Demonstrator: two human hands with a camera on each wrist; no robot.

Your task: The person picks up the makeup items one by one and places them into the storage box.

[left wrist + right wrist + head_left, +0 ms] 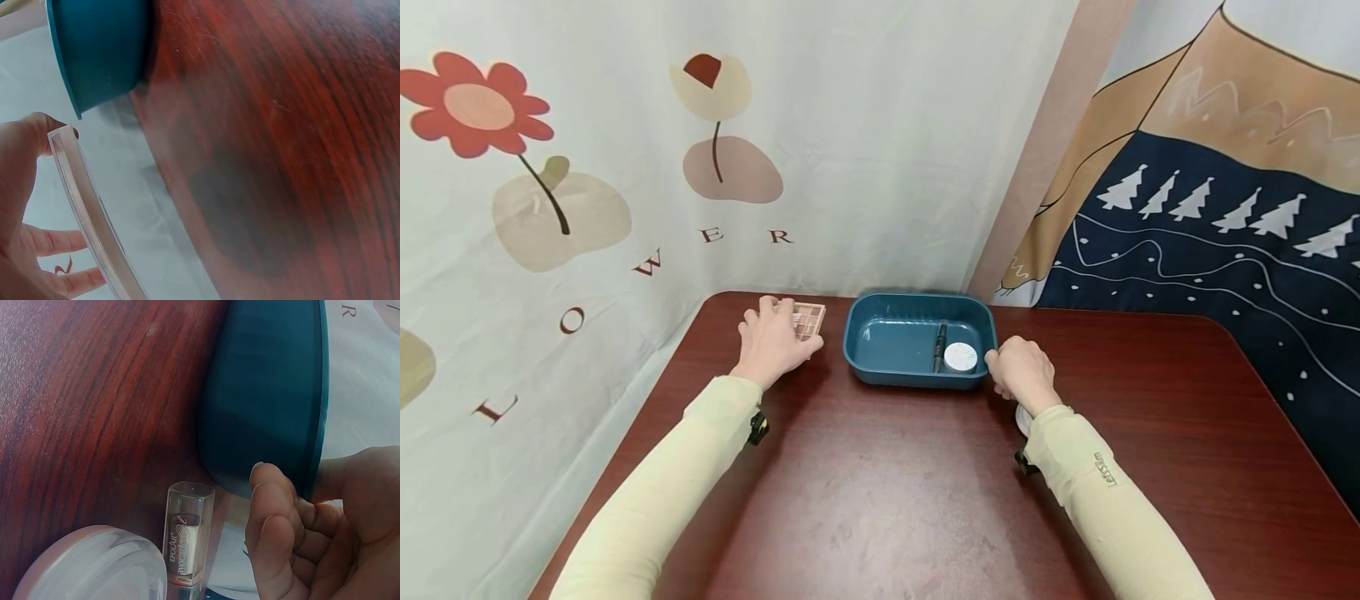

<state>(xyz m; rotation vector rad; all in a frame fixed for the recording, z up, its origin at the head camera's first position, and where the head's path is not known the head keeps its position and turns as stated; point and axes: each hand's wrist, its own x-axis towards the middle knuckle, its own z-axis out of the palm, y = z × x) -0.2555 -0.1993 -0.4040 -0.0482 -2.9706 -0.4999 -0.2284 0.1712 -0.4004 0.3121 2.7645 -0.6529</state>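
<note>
My left hand [772, 343] grips a makeup palette with a grid of tan and brown pans [809, 320], left of the blue plastic basin [910, 381]. In the left wrist view the palette [95, 215] shows edge-on between thumb and fingers, seemingly raised off the table. My right hand [1024, 369] pinches the basin's right rim, thumb inside and curled fingers outside in the right wrist view. Inside the basin lie a slim black tube [940, 346] and a round white-lidded container [960, 357].
Below my right hand a clear-capped lipstick tube [186, 540] stands near the basin. A round clear-and-pink jar [94, 569] is next to it, partly hidden by my wrist in the head view. A printed curtain [865, 150] hangs behind the dark red table [865, 500].
</note>
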